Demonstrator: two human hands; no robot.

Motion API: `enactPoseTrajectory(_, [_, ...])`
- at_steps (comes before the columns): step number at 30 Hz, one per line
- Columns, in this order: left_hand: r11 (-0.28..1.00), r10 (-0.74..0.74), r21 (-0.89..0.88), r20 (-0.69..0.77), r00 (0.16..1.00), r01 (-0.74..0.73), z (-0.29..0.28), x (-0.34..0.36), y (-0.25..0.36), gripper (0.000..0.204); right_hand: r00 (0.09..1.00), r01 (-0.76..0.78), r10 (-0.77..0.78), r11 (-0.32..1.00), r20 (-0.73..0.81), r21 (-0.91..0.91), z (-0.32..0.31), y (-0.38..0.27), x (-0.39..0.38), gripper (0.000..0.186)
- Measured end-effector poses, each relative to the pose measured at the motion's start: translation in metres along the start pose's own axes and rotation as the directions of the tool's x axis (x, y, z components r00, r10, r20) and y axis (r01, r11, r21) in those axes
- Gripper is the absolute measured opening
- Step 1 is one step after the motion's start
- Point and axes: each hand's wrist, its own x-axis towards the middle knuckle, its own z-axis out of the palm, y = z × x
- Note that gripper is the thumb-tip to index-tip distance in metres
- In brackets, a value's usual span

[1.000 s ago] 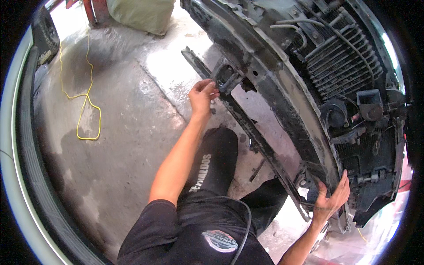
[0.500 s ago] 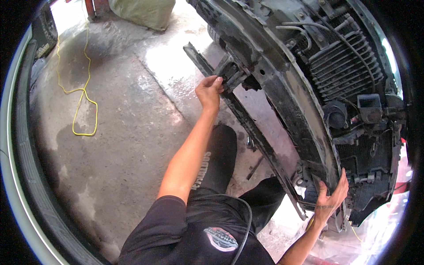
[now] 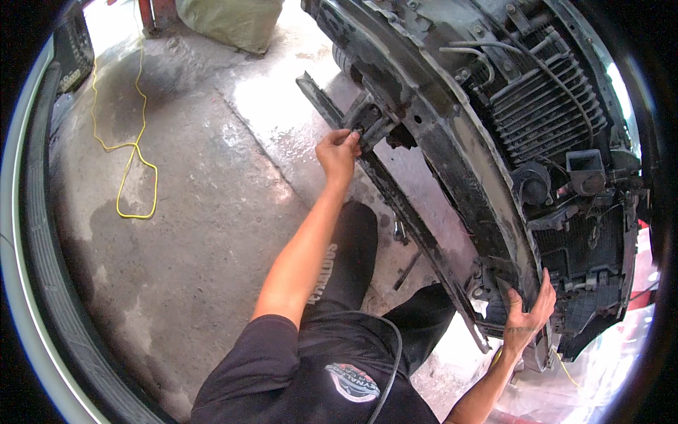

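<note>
A long black metal bumper beam (image 3: 459, 145), scuffed and worn, crosses the front of a stripped car. Below it runs a thin dark metal bar (image 3: 402, 201), joined near a black bracket (image 3: 370, 115). My left hand (image 3: 337, 157) is at the bracket, thumb and fingertips pinched together against its lower end; whatever small piece they hold is hidden. At the beam's near right end is my right hand (image 3: 530, 316), its thumb on one side and its fingers laid along the other edge, gripping it.
A finned cooler (image 3: 547, 106), hoses and a square duct (image 3: 586, 172) sit behind the beam. A tool (image 3: 400, 230) lies on the floor under the bar. A yellow cord (image 3: 154, 187) trails at left, near another car's edge (image 3: 42, 247). A large sack (image 3: 229, 21) stands at the back.
My left hand has shifted slightly down and right, its fingers turned a little at the bracket. My right hand keeps its place on the beam. The view has moved slightly.
</note>
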Motion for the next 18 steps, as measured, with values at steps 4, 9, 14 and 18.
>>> enactPoseTrajectory(4, [0.997,-0.006,-0.074,0.013,1.0,0.007,0.002,0.003,-0.003,0.021,1.0,-0.018,0.017,0.999,0.018,0.038,-0.002,-0.003,0.004,0.077])
enactPoseTrajectory(9, [0.998,0.054,0.034,0.006,0.999,-0.054,0.011,0.005,-0.003,0.017,0.999,-0.036,0.035,0.998,0.007,0.043,-0.003,-0.001,0.002,0.077])
enactPoseTrajectory(14, [0.885,0.274,0.383,0.034,0.961,-0.266,0.003,0.013,-0.013,0.018,0.999,-0.045,0.044,0.996,0.01,0.079,-0.001,0.0,0.002,0.078])
enactPoseTrajectory(18, [0.891,0.304,0.33,0.078,0.949,-0.312,0.005,0.001,-0.014,0.021,0.999,-0.038,0.036,0.998,0.026,0.059,-0.006,-0.001,0.003,0.077])
